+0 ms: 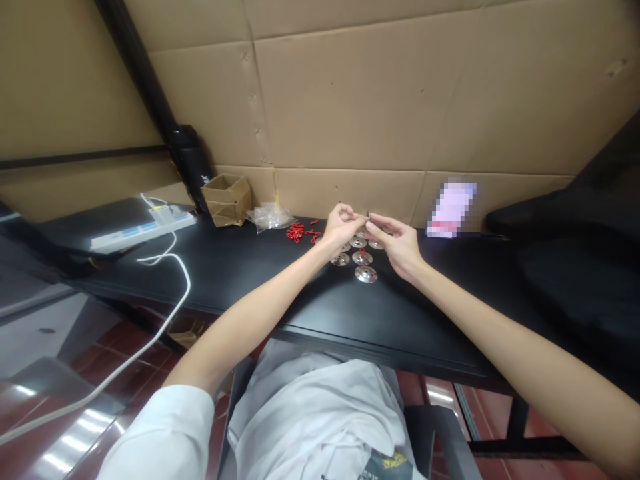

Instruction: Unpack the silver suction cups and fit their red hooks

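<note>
My left hand (343,227) and my right hand (395,243) meet fingertip to fingertip above the black table (250,267). Both are pinched on a tiny metal piece (369,215) held between them; I cannot make out what it is. Just below the hands lie several small round silver discs (365,273) in a cluster, one with a red piece (362,253) standing in it. A loose pile of small red clips (297,231) lies on the table left of my left hand.
A clear plastic bag (270,217) and a small open cardboard box (227,198) stand at the back left. A white power strip (145,227) with its cable (165,257) lies far left. Cardboard sheets (375,100) line the wall. A dark bag (580,253) fills the right.
</note>
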The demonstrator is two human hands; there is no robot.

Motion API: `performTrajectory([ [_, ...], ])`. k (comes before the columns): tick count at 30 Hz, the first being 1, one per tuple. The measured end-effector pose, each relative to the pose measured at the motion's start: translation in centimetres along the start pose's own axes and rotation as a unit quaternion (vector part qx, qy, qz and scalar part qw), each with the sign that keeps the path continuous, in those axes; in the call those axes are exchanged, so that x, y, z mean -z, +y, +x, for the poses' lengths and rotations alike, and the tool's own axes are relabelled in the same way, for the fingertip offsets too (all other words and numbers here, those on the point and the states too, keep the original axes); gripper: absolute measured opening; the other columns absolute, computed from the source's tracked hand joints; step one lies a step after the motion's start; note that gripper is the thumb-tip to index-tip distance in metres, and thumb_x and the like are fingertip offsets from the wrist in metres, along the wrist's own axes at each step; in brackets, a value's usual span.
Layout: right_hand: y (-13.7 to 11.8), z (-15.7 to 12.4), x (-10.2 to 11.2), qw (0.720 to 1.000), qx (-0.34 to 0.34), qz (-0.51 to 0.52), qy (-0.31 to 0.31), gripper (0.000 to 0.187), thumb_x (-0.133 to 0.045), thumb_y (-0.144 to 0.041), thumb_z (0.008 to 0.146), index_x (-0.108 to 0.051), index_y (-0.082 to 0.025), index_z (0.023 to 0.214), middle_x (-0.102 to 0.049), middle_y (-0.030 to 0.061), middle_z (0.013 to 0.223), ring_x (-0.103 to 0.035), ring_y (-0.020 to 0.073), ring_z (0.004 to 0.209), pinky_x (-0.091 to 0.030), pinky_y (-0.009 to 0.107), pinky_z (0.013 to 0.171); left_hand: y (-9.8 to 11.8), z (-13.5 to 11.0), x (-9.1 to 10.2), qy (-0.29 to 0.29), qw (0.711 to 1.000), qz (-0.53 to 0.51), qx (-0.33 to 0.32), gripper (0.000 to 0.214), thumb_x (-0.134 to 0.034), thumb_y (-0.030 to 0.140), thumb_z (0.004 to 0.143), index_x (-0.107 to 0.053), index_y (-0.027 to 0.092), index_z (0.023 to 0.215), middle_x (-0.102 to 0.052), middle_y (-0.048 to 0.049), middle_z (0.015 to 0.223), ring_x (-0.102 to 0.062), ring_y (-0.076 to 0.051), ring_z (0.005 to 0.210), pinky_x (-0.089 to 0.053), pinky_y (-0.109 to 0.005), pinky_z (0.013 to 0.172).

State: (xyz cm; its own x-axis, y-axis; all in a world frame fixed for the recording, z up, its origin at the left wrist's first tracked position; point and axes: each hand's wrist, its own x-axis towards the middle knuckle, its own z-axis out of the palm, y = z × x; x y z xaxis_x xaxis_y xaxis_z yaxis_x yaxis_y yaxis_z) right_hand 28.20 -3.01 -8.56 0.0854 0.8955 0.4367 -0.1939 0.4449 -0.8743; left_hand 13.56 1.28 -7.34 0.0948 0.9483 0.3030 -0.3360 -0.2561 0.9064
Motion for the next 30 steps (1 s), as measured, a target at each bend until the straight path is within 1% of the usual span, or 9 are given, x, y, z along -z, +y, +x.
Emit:
performTrajectory([
  [4, -0.4, -0.1, -0.2, 0.999, 0.019, -0.022, 0.017, 0.057, -0.103, -0.054, 0.063, -0.085, -0.024, 0.108, -0.082, 0.0097, 0.124, -0.077, 0.03, 0.114, -0.065, 0.048, 0.105, -0.2, 0.3, -0.3, -0.002, 0.998, 0.049, -0.033, 0.023, -0.083, 0.01, 0.086, -0.064, 0.017, 0.096, -0.077, -0.0039, 0.088, -0.073, -0.014, 0.082, -0.061, -0.03, 0.084],
  [8, -0.6, -0.1, -0.4, 0.999, 0.033, -0.031, 0.023, 0.057, -0.102, -0.055, 0.065, -0.085, -0.024, 0.11, -0.081, 0.01, 0.126, -0.077, 0.0303, 0.115, -0.065, 0.047, 0.105, -0.1, 0.5, 0.2, -0.035, 0.99, 0.103, -0.095, 0.014, -0.086, 0.019, 0.087, -0.077, 0.014, 0.097, -0.082, -0.0115, 0.102, -0.078, -0.019, 0.096, -0.062, -0.037, 0.096],
  [13, -0.6, -0.1, -0.3, 0.999, 0.04, -0.023, 0.026, 0.053, -0.103, -0.053, 0.066, -0.085, -0.026, 0.108, -0.082, 0.0076, 0.124, -0.076, 0.0298, 0.119, -0.065, 0.046, 0.105, 0.3, 0.6, 1.1, -0.086, 0.97, 0.179, -0.14, 0.014, -0.084, 0.026, 0.089, -0.08, 0.015, 0.097, -0.083, -0.0119, 0.1, -0.078, -0.019, 0.09, -0.062, -0.035, 0.088],
  [16, -0.5, 0.1, -0.2, 0.999, 0.027, -0.009, 0.024, 0.055, -0.103, -0.054, 0.064, -0.085, -0.026, 0.108, -0.082, 0.007, 0.122, -0.077, 0.0295, 0.118, -0.065, 0.047, 0.105, 0.6, 0.4, 1.2, -0.087, 0.943, 0.249, -0.202, 0.008, -0.078, 0.024, 0.093, -0.08, 0.016, 0.096, -0.083, -0.0086, 0.093, -0.077, -0.018, 0.085, -0.06, -0.032, 0.084],
  [19, -0.3, 0.2, -0.1, 1.0, 0.01, -0.004, 0.022, 0.057, -0.103, -0.055, 0.063, -0.085, -0.026, 0.108, -0.083, 0.0074, 0.12, -0.077, 0.0302, 0.117, -0.066, 0.047, 0.104, 1.0, 0.2, 1.2, -0.09, 0.898, 0.338, -0.268, 0.006, -0.071, 0.018, 0.096, -0.078, 0.018, 0.096, -0.081, -0.0066, 0.093, -0.072, -0.016, 0.081, -0.057, -0.031, 0.083],
  [21, -0.2, 0.2, 0.0, 1.0, 0.004, -0.007, 0.017, 0.057, -0.103, -0.055, 0.063, -0.085, -0.026, 0.108, -0.083, 0.0076, 0.12, -0.077, 0.0304, 0.118, -0.066, 0.047, 0.105, 1.2, 0.1, 1.2, -0.1, 0.866, 0.389, -0.297, 0.007, -0.069, 0.015, 0.096, -0.075, 0.018, 0.096, -0.079, -0.0066, 0.096, -0.069, -0.016, 0.082, -0.055, -0.032, 0.084],
  [23, -0.3, 0.2, 0.0, 1.0, 0.003, -0.009, 0.01, 0.056, -0.103, -0.054, 0.064, -0.086, -0.025, 0.108, -0.083, 0.0077, 0.121, -0.077, 0.0301, 0.117, -0.065, 0.047, 0.105, 1.3, 0.2, 1.4, -0.109, 0.849, 0.415, -0.308, 0.006, -0.068, 0.015, 0.096, -0.073, 0.018, 0.097, -0.078, -0.0067, 0.098, -0.068, -0.016, 0.083, -0.054, -0.032, 0.084],
  [26, -0.3, 0.1, 0.1, 1.0, 0.004, -0.017, 0.001, 0.055, -0.104, -0.05, 0.063, -0.087, -0.024, 0.108, -0.083, 0.0083, 0.122, -0.078, 0.0295, 0.115, -0.064, 0.048, 0.107, 1.3, 0.4, 1.5, -0.115, 0.856, 0.404, -0.302, 0.004, -0.069, 0.016, 0.096, -0.072, 0.017, 0.095, -0.078, -0.0064, 0.096, -0.068, -0.016, 0.082, -0.053, -0.031, 0.082],
  [30, -0.4, 0.2, 0.3, 1.0, -0.004, -0.028, -0.002, 0.056, -0.104, -0.051, 0.063, -0.087, -0.025, 0.109, -0.084, 0.0079, 0.12, -0.078, 0.0296, 0.113, -0.063, 0.048, 0.108, 1.1, 0.7, 1.5, -0.102, 0.899, 0.351, -0.24, 0.004, -0.071, 0.016, 0.094, -0.075, 0.017, 0.092, -0.08, -0.006, 0.09, -0.072, -0.016, 0.081, -0.056, -0.031, 0.08],
])
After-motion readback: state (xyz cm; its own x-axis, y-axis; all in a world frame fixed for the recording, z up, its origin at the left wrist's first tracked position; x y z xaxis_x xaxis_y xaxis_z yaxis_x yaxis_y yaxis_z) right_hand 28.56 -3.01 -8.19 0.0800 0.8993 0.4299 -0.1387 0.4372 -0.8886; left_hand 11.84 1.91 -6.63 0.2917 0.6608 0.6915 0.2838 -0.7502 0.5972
